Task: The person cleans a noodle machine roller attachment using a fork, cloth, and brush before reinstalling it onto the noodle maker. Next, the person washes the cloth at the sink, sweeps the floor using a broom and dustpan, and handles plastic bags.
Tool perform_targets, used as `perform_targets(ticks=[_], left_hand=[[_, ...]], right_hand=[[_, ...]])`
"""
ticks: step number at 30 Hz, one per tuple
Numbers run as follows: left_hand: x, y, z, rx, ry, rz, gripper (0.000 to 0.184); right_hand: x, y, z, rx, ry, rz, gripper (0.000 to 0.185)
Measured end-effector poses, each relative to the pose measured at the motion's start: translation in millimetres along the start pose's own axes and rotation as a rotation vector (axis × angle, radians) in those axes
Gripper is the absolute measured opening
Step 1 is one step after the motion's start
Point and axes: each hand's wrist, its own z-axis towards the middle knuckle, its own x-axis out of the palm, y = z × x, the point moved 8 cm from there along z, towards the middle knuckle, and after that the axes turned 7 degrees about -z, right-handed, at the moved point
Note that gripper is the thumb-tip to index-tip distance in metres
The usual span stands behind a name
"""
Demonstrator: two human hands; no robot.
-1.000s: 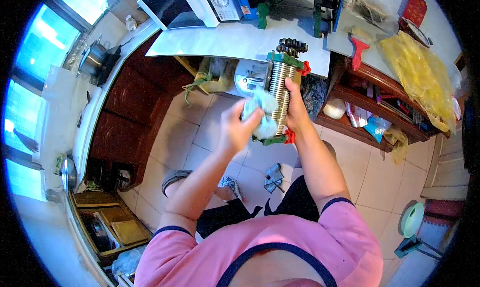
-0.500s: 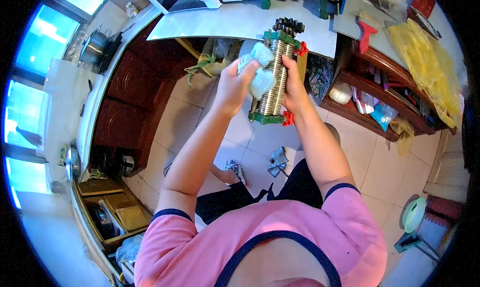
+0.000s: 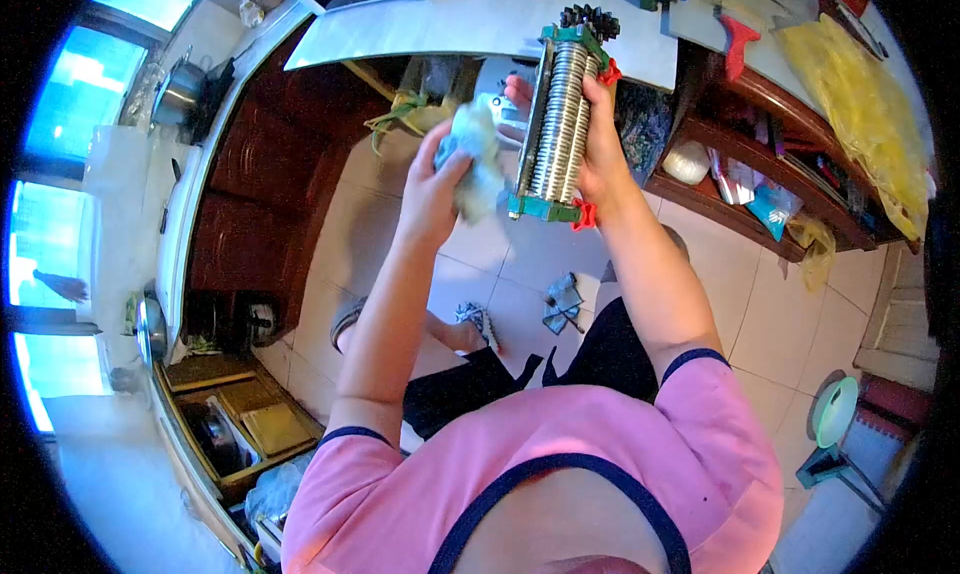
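My left hand [image 3: 434, 179] is closed around a crumpled pale blue cloth [image 3: 476, 159], which hangs below the fingers and is apart from the metal piece. In my right hand [image 3: 602, 144] is a noodle-cutting roller unit [image 3: 557, 124], gripped along its right side. It has two grooved metal rollers, green end plates, red knobs on the right and black gears at the far end. The unit is held up in the air, its gear end pointing away from me. My right fingers are partly hidden behind it.
A pale worktop [image 3: 400, 34] lies ahead. A red scraper [image 3: 737, 49] and a yellow plastic bag [image 3: 850, 104] lie on the right-hand counter. Below is a brown shelf [image 3: 740, 196] holding packets. A grey cloth [image 3: 562, 304] lies on the tiled floor.
My left hand has drawn the cloth off the rollers, moving left and slightly down. The roller unit has shifted slightly up and to the right in my right hand.
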Motion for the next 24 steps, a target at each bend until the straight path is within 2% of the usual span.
perform_targets(ticks=[3,4,5,7,9,11,13,14,15,17,18,19,20,21,22,23,24], left_hand=[[21,6,21,0.068,0.096,0.107,0.037],[36,9,23,-0.009,0.1,-0.135,0.042],[39,24,16,-0.231,-0.039,-0.222,0.051],[34,-5,22,0.22,0.133,0.402,0.053],[18,-19,32,0.344,0.139,0.685,0.052],[12,-19,27,0.347,0.132,0.603,0.052],[-8,-8,22,0.172,-0.14,0.423,0.054],[-11,4,19,0.009,-0.139,0.247,0.054],[-14,10,15,0.01,-0.136,0.235,0.054],[-9,58,12,-0.237,-0.04,-0.134,0.054],[-12,81,8,-0.351,-0.055,-0.2,0.056],[-15,98,2,-0.469,-0.052,-0.26,0.057],[-1,88,-10,-0.471,0.005,-0.351,0.061],[-6,95,-12,-0.422,-0.047,-0.355,0.064],[-22,107,-15,-0.423,-0.129,-0.394,0.067],[-28,119,-8,-0.443,-0.039,-0.414,0.067],[-52,125,0,-0.362,-0.106,-0.483,0.069]], right_hand=[[-7,-13,0,0.076,0.009,-0.037,0.049],[-9,-17,2,0.089,-0.065,-0.024,0.048],[-1,-19,2,0.068,-0.039,0.003,0.047],[-9,-21,-2,0.13,-0.026,-0.053,0.045],[-11,-26,-2,0.174,-0.11,-0.085,0.043],[-16,-33,-3,0.227,-0.114,-0.124,0.036],[-19,-45,-4,0.289,-0.186,-0.244,0.034],[-20,-48,-6,0.284,-0.217,-0.316,0.033],[-22,-54,-5,0.273,-0.216,-0.409,0.035],[-41,-65,-1,0.209,-0.266,-0.72,0.04],[-77,-85,3,0.25,-0.356,-0.91,0.04],[-65,-76,-3,0.177,-0.39,-1.31,0.044],[-55,-82,-11,0.404,-0.386,-1.38,0.047],[-33,-77,-12,0.227,-0.247,-1.409,0.045],[-35,-89,-5,-0.081,-0.193,-1.187,0.041],[2,-77,-17,0.143,-0.006,-1.151,0.036],[-5,-80,-18,0.034,-0.005,-1.297,0.034]])
